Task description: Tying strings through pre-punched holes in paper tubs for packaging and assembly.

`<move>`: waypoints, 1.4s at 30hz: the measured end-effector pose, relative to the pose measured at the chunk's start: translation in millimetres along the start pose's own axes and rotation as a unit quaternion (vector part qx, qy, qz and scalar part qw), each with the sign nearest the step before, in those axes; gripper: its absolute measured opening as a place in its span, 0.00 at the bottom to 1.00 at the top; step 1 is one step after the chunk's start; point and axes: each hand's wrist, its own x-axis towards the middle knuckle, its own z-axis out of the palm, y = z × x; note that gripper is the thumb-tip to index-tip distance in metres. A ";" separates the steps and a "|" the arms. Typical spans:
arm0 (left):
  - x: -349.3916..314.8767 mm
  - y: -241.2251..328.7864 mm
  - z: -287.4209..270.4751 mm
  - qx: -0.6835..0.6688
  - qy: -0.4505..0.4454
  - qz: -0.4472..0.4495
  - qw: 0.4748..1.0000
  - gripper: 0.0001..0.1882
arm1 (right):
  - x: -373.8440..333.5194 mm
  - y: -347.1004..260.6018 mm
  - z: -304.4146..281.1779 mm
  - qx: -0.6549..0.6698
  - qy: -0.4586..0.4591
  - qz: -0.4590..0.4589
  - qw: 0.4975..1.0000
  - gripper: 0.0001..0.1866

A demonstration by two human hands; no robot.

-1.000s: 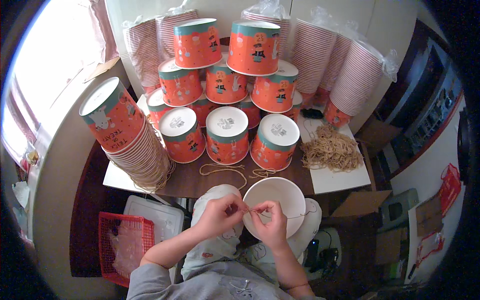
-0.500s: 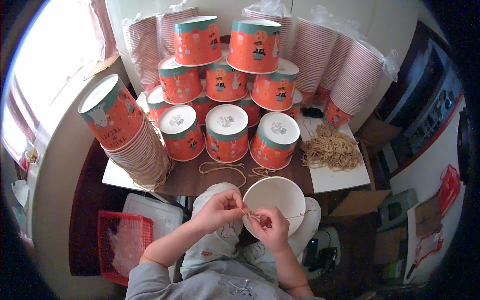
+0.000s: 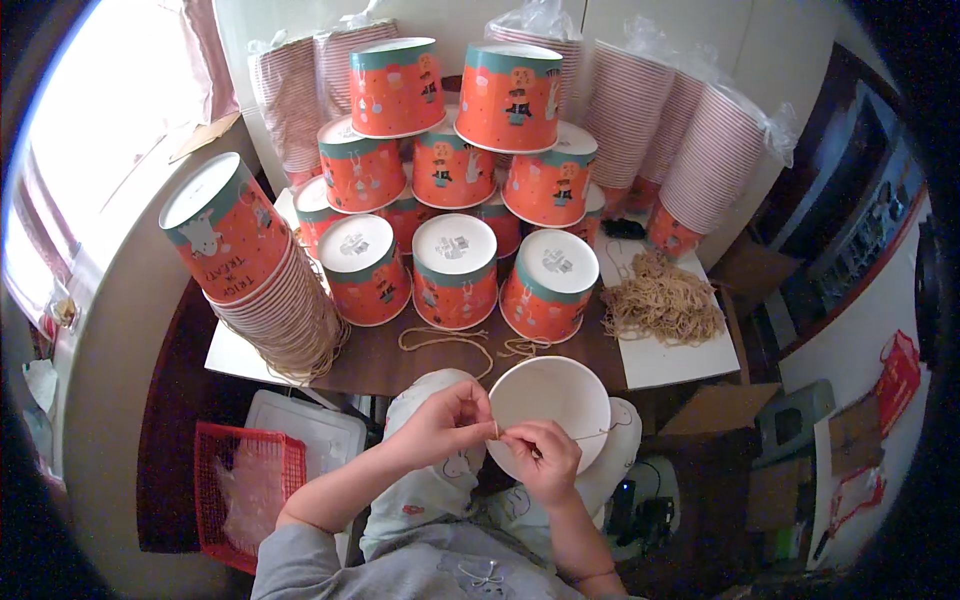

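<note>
In the head view, at the lower centre of the frame, the left hand (image 3: pixel 447 420) and right hand (image 3: pixel 545 460) meet just in front of a white-lined paper bucket (image 3: pixel 558 395). The left thumb and forefinger pinch a thin tan cord (image 3: pixel 590 436) at the fingertips; the right hand, its fingers curled in, grips the same cord right beside them. From the right hand the cord crosses the bucket's mouth and curls past its right rim. The bucket sits between the knees, its open mouth facing up, on pale printed trousers (image 3: pixel 455 487).

At the centre of the frame, upside-down orange-and-teal buckets (image 3: pixel 455 285) stand piled in tiers on a brown table (image 3: pixel 370 368). Two loose tan strings (image 3: pixel 448 340) lie before them. At centre right, a tangled heap of twine (image 3: pixel 665 300) rests on a white board (image 3: pixel 690 367). At centre left, a leaning nested stack (image 3: pixel 228 230) of buckets has twine loops hanging along its side. Tall plastic-wrapped stacks (image 3: pixel 627 110) line the top of the frame. At lower left, a red plastic basket (image 3: pixel 250 436) stands beside a pale lid (image 3: pixel 315 428).
</note>
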 end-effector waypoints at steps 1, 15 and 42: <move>0.2 2.0 0.1 0.000 -0.001 0.001 1.000 0.08 | -0.7 0.2 0.7 0.007 0.002 0.011 1.000 0.06; -1.6 21.2 -8.5 0.016 -0.036 0.009 0.999 0.08 | -4.3 1.4 1.1 0.021 -0.020 0.072 0.997 0.04; -10.1 16.8 20.7 0.363 0.031 0.123 0.923 0.05 | -14.0 7.3 -4.9 0.011 -0.005 0.028 1.000 0.06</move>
